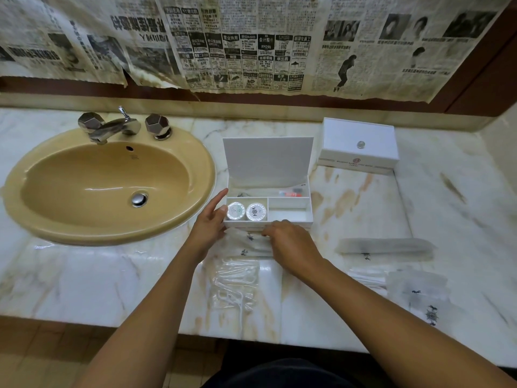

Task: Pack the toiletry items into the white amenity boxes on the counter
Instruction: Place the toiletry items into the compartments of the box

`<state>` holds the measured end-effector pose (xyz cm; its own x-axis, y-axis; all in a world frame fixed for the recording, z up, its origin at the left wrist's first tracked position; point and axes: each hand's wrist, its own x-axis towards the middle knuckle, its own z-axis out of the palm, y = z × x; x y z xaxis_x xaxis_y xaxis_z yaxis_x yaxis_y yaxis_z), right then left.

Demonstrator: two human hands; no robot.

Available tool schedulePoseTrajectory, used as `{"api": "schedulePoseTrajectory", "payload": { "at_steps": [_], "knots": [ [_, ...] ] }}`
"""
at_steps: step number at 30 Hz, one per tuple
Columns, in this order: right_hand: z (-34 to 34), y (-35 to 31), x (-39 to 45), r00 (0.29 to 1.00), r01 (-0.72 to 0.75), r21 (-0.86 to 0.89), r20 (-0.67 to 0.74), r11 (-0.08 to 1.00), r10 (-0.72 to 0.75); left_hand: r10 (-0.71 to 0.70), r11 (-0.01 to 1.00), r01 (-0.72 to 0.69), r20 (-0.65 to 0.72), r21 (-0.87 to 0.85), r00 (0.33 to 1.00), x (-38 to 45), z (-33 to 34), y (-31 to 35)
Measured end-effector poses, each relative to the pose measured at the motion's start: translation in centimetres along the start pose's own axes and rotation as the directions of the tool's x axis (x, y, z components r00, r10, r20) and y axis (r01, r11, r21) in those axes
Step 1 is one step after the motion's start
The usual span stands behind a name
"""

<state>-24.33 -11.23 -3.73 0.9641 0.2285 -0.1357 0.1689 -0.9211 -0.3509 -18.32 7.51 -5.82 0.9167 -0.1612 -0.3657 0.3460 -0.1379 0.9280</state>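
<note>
My left hand rests fingers spread against the open box, two soaps inside, while my right fingers pinch a sachet just before it; more sachets wait on the worktop, second box shut.

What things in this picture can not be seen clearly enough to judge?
- Head view: the right hand covers its own fingertips, so what it holds among the frosted packets is unclear.
- The closed white box hides its contents; its front print is too small to read.
- Items in the open box's rear compartment are too small to identify.
- The packets at right are blurred.
</note>
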Motion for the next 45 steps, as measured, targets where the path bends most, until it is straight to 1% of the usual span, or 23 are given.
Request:
{"api": "schedulePoseTrajectory", "payload": {
  "at_steps": [4,8,12,16,18,21,24,27,31,34,37,39,42,45],
  "knots": [
    [-1.3,-0.4,0.4,0.998,-0.027,0.055,-0.06,0.998,0.03,0.009,1.0,-0.009,-0.014,-0.015,1.0,0.3,-0.2,-0.3],
    [-3.3,-1.1,1.4,0.989,0.007,0.09,-0.146,0.996,0.006,0.018,1.0,-0.018,0.006,-0.013,1.0,0.5,-0.4,-0.6],
    [-5.2,-1.4,3.2,0.958,0.072,0.116,-0.285,0.991,-0.036,-0.032,0.999,0.031,-0.024,-0.032,0.999,0.3,-0.1,-0.2],
    [-6.5,-1.2,5.6,0.919,0.08,0.12,-0.394,0.99,-0.026,0.014,0.999,-0.013,0.022,-0.037,1.0,0.1,-0.2,0.0],
    [-6.9,-1.0,6.8,0.909,0.073,0.11,-0.416,0.991,-0.021,0.017,0.999,-0.015,0.029,-0.037,0.999,0.2,-0.3,0.0],
    [-6.6,-0.4,8.3,0.92,0.039,0.069,-0.391,0.997,-0.009,0.014,0.999,-0.012,0.038,-0.032,0.999,0.4,-0.4,-0.2],
    [-5.7,0.6,9.5,0.943,-0.02,-0.027,-0.333,0.999,0.01,0.013,0.999,-0.012,0.037,-0.032,0.999,0.5,-0.5,-0.1],
    [-4.9,1.1,10.3,0.971,-0.04,-0.136,-0.237,0.99,0.007,0.007,0.999,-0.006,0.039,-0.04,0.999,0.4,-0.5,0.1],
    [-4.7,0.9,10.7,0.994,-0.037,-0.192,-0.112,0.981,0.015,-0.004,0.999,0.006,0.028,-0.048,1.0,0.3,-0.5,0.3],
    [-4.9,0.4,10.8,1.0,-0.022,-0.263,0.013,0.965,0.027,-0.007,0.999,0.009,0.028,-0.049,1.0,0.3,-0.5,0.3],
    [-4.4,0.6,11.0,0.998,-0.053,-0.243,0.027,0.968,0.061,-0.01,0.999,0.011,0.033,-0.045,0.999,0.3,-0.5,0.4],
    [-3.8,1.2,11.4,0.996,-0.087,-0.188,0.018,0.978,0.092,-0.01,0.999,0.011,0.035,-0.045,0.999,0.3,-0.6,0.4],
    [-3.6,1.8,11.6,0.994,-0.099,-0.088,0.027,0.991,0.102,-0.008,0.999,0.01,0.036,-0.05,0.999,0.3,-0.5,0.4],
    [-4.2,1.6,11.1,0.994,-0.097,-0.062,0.036,0.993,0.099,-0.004,0.999,0.006,0.03,-0.045,1.0,0.2,-0.5,0.5]
  ]
}}
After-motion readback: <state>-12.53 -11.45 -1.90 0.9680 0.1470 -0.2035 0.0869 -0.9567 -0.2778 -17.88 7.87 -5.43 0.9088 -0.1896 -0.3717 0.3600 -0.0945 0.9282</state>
